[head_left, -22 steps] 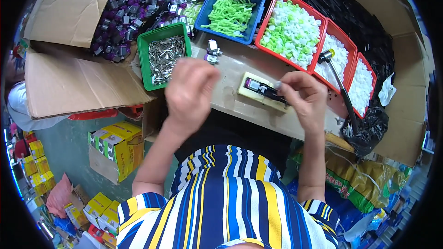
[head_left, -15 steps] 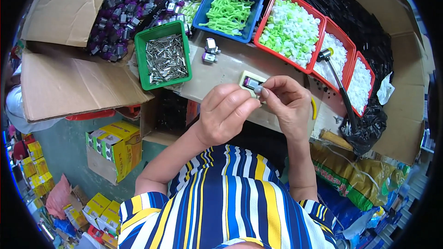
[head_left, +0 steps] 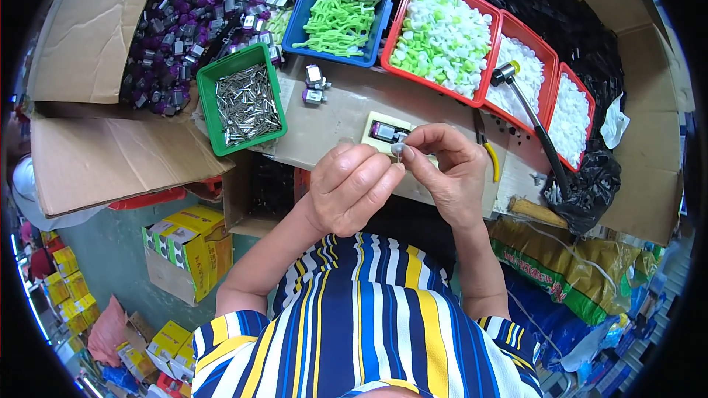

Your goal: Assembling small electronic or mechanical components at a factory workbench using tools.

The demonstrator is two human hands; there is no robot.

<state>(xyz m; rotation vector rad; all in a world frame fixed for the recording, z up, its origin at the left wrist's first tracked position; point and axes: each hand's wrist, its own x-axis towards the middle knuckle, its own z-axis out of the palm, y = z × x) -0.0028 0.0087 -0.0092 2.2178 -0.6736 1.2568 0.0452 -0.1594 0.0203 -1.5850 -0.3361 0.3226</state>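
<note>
My left hand (head_left: 348, 186) and my right hand (head_left: 451, 175) meet over the front of the work surface. Between my right thumb and forefinger I pinch a small round whitish cap (head_left: 398, 148). A thin stem shows just below it, beside my left fingertips. The left fingers are curled closed against the cap, and whatever they grip is hidden. Right behind the fingers lies a cream block (head_left: 377, 119) with a small purple, black and silver part (head_left: 386, 131) set in it. Two similar silver-and-purple parts (head_left: 314, 85) stand farther back.
A green bin (head_left: 279, 114) of metal pins, a blue bin (head_left: 295, 39) of green strips and red bins (head_left: 442, 91) of white and green pieces line the back. A hammer (head_left: 542, 125) leans over the red bins. Yellow-handled pliers (head_left: 494, 161) lie right of my hand.
The whole view has shifted slightly, so bins and block sit farther left in the picture. Both hands stay together at the small cap, and a thin stem now shows beneath it.
</note>
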